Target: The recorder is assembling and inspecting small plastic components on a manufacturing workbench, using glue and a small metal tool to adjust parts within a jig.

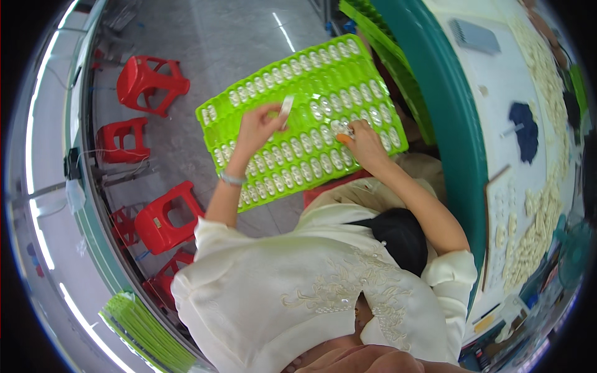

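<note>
A bright green tray (219,129) lies tilted across my lap, with rows of oval hollows. Many hollows hold small white oval pieces (306,170); several in the middle and at the upper left are bare green. Above the tray's middle, my left hand (260,129) is closed, pinching a slim white piece (286,105) upright between thumb and fingers, slightly blurred. My right hand (368,148), with an orange cover on one fingertip, reaches down to the tray's right part. Its fingers close around a small whitish piece (342,127), partly hidden by them.
Red plastic stools (152,81) stand on the grey floor at left. More green trays (401,59) lean beyond the tray's right end; another stack (146,329) is at lower left. The green-edged white table (463,161) at right carries cream-coloured piles (540,248) and dark blue cloth (526,127).
</note>
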### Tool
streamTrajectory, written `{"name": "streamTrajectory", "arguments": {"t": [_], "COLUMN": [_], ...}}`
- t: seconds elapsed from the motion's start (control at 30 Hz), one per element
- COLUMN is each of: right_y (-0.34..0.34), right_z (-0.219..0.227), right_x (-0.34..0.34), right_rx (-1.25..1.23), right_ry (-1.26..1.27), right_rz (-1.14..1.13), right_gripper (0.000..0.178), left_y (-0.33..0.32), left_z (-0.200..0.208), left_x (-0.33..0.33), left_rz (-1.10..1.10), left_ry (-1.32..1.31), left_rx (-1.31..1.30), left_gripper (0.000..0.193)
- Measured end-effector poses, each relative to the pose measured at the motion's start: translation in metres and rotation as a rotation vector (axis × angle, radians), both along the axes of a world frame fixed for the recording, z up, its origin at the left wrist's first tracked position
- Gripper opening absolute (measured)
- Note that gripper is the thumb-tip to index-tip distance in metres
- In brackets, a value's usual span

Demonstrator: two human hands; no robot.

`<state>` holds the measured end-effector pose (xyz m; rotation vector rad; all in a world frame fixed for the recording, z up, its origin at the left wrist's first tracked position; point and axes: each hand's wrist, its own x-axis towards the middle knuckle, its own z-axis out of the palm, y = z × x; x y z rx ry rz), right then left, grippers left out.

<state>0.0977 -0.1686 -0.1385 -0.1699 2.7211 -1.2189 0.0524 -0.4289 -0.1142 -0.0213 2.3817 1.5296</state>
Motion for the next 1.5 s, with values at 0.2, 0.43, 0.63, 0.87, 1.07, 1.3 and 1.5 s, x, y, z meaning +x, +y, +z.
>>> {"name": "streamTrajectory", "arguments": {"t": [0.2, 0.43, 0.63, 0.87, 1.07, 1.3, 1.5], "right_y": [-0.089, -0.097, -0.006, 0.081, 0.119, 0.19, 0.302], "right_z": [-0.076, -0.068, -0.012, 0.048, 0.082, 0.171, 0.198], "right_x": [-0.06, -0.064, -0.023, 0.071, 0.146, 0.231, 0.326], "right_rx": [0.256, 0.394, 0.134, -0.212, -0.329, 0.166, 0.404], "right_ry": [-0.175, -0.143, -0.173, -0.506, -0.339, 0.299, 0.142], "right_rz": [0.132, 0.131, 0.051, -0.343, -0.46, -1.054, -1.026], "right_gripper": [0.034, 0.044, 0.025, 0.016, 0.017, 0.021, 0.045], "left_y": [-0.052, -0.024, -0.011, 0.001, 0.004, 0.122, 0.346], "left_z": [-0.1, -0.104, -0.109, -0.111, -0.138, 0.033, 0.157], "left_x": [0.092, 0.056, 0.04, 0.044, 0.039, 0.009, 0.036], "left_rz": [0.399, 0.365, 0.289, 0.24, 0.218, -0.12, -1.103], "left_ry": [-0.121, 0.146, 0.122, 0.088, 0.264, 0.352, 1.002], "left_rx": [-0.022, -0.384, -0.531, -0.762, -0.777, -0.128, 0.416], "left_gripper": [0.038, 0.039, 0.053, 0.057, 0.063, 0.044, 0.04]}}
